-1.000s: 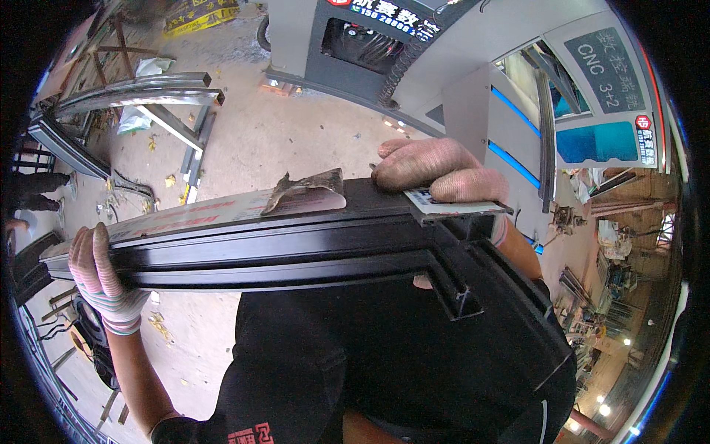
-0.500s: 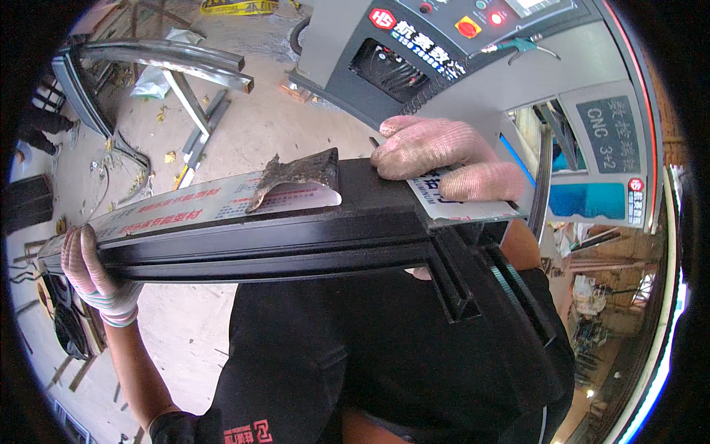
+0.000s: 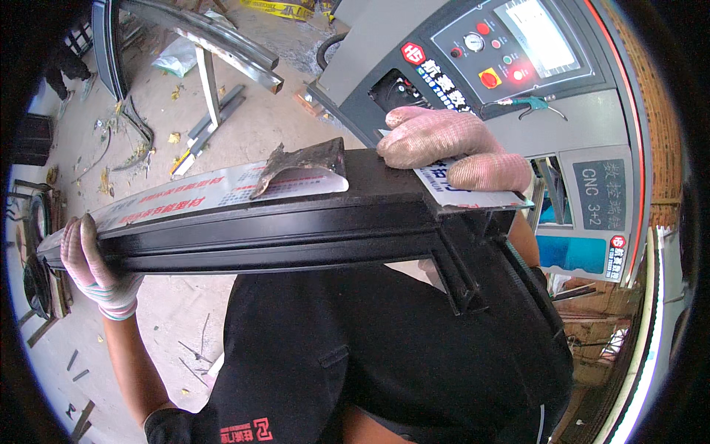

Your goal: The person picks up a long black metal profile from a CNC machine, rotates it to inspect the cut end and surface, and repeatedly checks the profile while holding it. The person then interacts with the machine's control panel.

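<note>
Across my chest lies a long black window-frame profile (image 3: 296, 233), joined at its right end to a second profile running back along my side. White protective film (image 3: 185, 196) with red print covers part of its top, and a loose flap of film (image 3: 299, 163) curls up near the middle. My left hand (image 3: 96, 266), in a pale knitted glove with a striped cuff, wraps round the far left end. My right hand (image 3: 455, 152), in a dirty pinkish glove, grips the corner from above, fingers over the film there; its thumb is hidden.
A grey machine with a control panel (image 3: 510, 52) and a teal air gun (image 3: 532, 103) stands at the far right. Black profiles rest on a stand (image 3: 209, 85) at the far left. Offcuts and plastic sheeting (image 3: 177, 58) lie on the floor; another person's legs (image 3: 65, 70) show at upper left.
My view has turned toward the right, so more of the machine's panel shows. Both hands keep their hold on the profile, which sits at nearly the same place before me.
</note>
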### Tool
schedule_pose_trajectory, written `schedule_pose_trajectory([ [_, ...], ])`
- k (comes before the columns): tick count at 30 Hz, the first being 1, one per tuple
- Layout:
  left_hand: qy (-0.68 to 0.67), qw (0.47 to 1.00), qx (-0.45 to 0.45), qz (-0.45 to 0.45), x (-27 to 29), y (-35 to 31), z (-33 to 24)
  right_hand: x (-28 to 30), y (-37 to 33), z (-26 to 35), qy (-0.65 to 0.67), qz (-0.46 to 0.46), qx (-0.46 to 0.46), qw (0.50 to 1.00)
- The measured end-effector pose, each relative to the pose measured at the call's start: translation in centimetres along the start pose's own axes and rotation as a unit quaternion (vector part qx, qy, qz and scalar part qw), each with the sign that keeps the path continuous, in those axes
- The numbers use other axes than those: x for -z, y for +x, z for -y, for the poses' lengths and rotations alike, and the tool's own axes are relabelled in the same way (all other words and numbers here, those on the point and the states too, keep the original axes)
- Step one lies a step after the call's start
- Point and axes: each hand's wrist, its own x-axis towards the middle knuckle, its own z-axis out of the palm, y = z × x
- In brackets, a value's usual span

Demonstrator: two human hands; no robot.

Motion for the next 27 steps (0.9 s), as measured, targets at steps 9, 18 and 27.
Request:
schedule_pose_trajectory([
  [9,0.014,1.0,0.013,-0.013,0.3,-0.9,0.5,0.3,1.0,0.3,-0.003,0.03,-0.028,0.999],
  [18,0.009,0.999,0.014,-0.041,0.1,-1.0,0.0,1.0,2.1,2.1,-0.038,0.104,-0.024,0.994],
  [27,0.013,0.997,0.015,-0.07,0.7,-1.1,-0.3,-0.4,2.0,2.8,-0.052,0.046,0.043,0.997],
])
